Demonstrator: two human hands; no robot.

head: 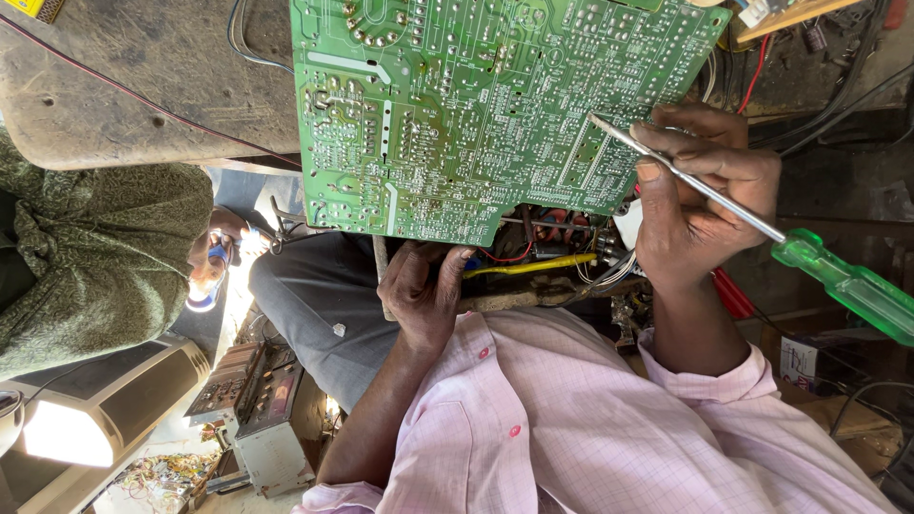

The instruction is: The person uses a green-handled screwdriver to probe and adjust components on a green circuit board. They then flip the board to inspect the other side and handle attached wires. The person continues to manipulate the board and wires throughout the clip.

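Against circuit board [457,105], right hand [705,205] grip closed around screwdriver [762,228]

One head-worn camera looks steeply down, close over a green circuit board [476,105] filling the upper centre of the frame; a pink-shirted torso [590,428] occupies the lower right.

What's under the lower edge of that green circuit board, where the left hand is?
Below the circuit board, the left hand sits by a yellow cable and red and white wires. Whatever these wires connect to is hidden behind the board.
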